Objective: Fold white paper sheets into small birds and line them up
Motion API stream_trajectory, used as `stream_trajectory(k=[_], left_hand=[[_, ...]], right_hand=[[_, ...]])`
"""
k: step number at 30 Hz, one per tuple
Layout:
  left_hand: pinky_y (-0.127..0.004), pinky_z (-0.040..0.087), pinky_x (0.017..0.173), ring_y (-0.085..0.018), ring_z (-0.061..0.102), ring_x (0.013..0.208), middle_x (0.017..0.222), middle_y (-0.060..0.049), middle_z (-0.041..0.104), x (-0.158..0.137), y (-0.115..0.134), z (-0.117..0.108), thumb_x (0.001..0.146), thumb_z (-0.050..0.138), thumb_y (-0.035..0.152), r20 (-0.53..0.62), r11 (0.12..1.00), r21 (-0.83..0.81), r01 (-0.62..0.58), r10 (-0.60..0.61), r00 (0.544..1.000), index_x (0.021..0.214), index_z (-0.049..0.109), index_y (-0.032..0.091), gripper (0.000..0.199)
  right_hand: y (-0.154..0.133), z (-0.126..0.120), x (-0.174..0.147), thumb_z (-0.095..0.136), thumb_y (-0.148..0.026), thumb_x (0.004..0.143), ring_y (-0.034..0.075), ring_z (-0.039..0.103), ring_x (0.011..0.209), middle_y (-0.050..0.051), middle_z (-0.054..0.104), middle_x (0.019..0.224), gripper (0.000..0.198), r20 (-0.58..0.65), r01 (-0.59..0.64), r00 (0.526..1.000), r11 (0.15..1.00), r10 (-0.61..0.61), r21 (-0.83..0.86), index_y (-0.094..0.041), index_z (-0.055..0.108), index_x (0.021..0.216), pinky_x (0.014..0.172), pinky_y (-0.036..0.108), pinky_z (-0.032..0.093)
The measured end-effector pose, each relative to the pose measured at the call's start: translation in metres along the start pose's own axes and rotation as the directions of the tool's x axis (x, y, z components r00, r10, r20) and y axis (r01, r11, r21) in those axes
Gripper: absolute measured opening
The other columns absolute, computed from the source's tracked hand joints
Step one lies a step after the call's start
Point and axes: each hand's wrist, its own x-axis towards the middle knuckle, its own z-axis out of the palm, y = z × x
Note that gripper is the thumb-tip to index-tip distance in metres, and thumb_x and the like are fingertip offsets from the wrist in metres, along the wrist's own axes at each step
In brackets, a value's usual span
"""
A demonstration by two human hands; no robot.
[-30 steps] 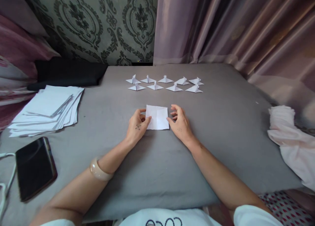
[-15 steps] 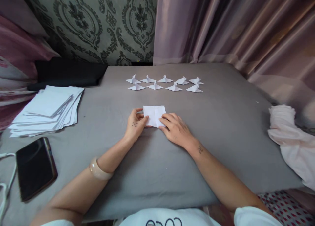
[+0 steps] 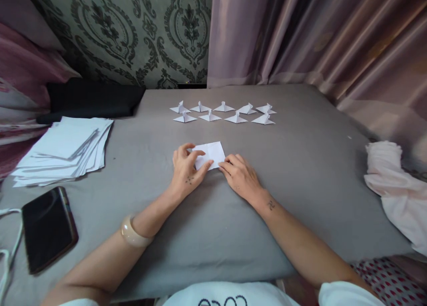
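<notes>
A small folded white sheet of paper lies slightly turned on the grey cloth, with a crease near its middle. At its left side is my left hand, thumb and fingers spread apart, the thumb tip at the lower edge and the fingers over the left corner. My right hand pinches the paper's lower right corner between thumb and fingertips. Beyond the hands stand several folded paper figures in two rows, each with pointed wings.
On the left lie a stack of white paper sheets, a dark phone and a white cable. Behind them is a black folded cloth. Pale bunched fabric rests at the right edge of the grey-covered table.
The paper has turned slightly counterclockwise. My left fingers have lifted and spread from their hold, while my right hand has shifted to the paper's lower right corner.
</notes>
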Motion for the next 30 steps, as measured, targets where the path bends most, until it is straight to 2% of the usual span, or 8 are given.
stream_trajectory(k=[3,6,8,10,17,22,30], left_hand=[[-0.048,0.034,0.093,-0.031,0.043,0.113,0.121,-0.009,0.057,-0.003,0.002,0.000,0.077,0.069,0.052,0.162,0.969,0.140,-0.203,0.180,0.970,0.097,0.068,0.024,0.034],[-0.045,0.031,0.092,-0.028,0.047,0.109,0.113,-0.007,0.064,-0.004,0.000,0.003,0.082,0.067,0.045,0.232,0.954,0.149,-0.261,0.223,0.947,0.095,0.068,0.024,0.025],[-0.042,0.031,0.091,-0.024,0.050,0.105,0.106,-0.005,0.067,-0.003,-0.002,0.005,0.087,0.062,0.036,0.222,0.958,0.143,-0.248,0.213,0.952,0.093,0.068,0.024,0.015],[-0.041,0.031,0.089,-0.023,0.053,0.101,0.102,-0.004,0.068,-0.001,-0.002,0.005,0.090,0.057,0.032,0.212,0.967,0.128,-0.219,0.189,0.959,0.089,0.069,0.023,0.014],[-0.040,0.032,0.086,-0.023,0.055,0.095,0.098,-0.005,0.069,0.011,0.006,0.004,0.087,0.061,0.033,0.263,0.995,0.091,-0.043,0.018,0.965,0.085,0.070,0.022,0.014],[-0.044,0.034,0.086,-0.026,0.056,0.094,0.095,-0.005,0.070,0.018,0.007,0.005,0.081,0.065,0.032,0.288,0.997,0.054,0.063,-0.076,0.955,0.085,0.069,0.023,0.011],[-0.048,0.034,0.089,-0.028,0.054,0.093,0.092,-0.006,0.069,0.022,0.007,0.006,0.079,0.064,0.032,0.309,0.995,0.039,0.093,-0.100,0.946,0.082,0.070,0.023,0.011]], right_hand=[[-0.002,0.001,-0.002,0.050,-0.025,0.094,0.020,0.054,0.090,0.005,0.064,0.094,0.019,-0.002,-0.041,0.999,0.998,0.041,0.051,-0.022,0.069,0.093,0.076,0.030,0.042],[-0.002,0.004,-0.003,0.053,-0.026,0.093,0.019,0.055,0.091,0.005,0.064,0.093,0.015,-0.015,-0.102,0.994,0.989,0.105,0.111,-0.021,0.067,0.088,0.078,0.030,0.043],[-0.002,0.005,-0.003,0.056,-0.027,0.091,0.019,0.056,0.090,0.005,0.063,0.093,0.013,-0.015,-0.155,0.987,0.976,0.159,0.150,-0.021,0.066,0.087,0.077,0.030,0.044],[-0.002,0.006,-0.004,0.057,-0.028,0.090,0.019,0.057,0.090,0.005,0.063,0.093,0.012,-0.011,-0.205,0.977,0.961,0.211,0.187,-0.022,0.066,0.085,0.077,0.030,0.045],[-0.002,0.006,-0.002,0.057,-0.025,0.088,0.017,0.060,0.083,0.005,0.061,0.096,0.010,-0.005,-0.312,0.946,0.910,0.325,0.274,-0.020,0.064,0.083,0.074,0.030,0.046],[-0.003,0.007,0.001,0.056,-0.023,0.086,0.018,0.060,0.082,0.007,0.062,0.097,0.010,-0.024,-0.336,0.934,0.902,0.355,0.271,-0.020,0.063,0.079,0.071,0.031,0.046],[-0.001,0.010,0.002,0.054,-0.023,0.086,0.019,0.060,0.084,0.008,0.061,0.098,0.012,-0.014,-0.326,0.939,0.904,0.343,0.277,-0.019,0.063,0.078,0.076,0.033,0.047]])
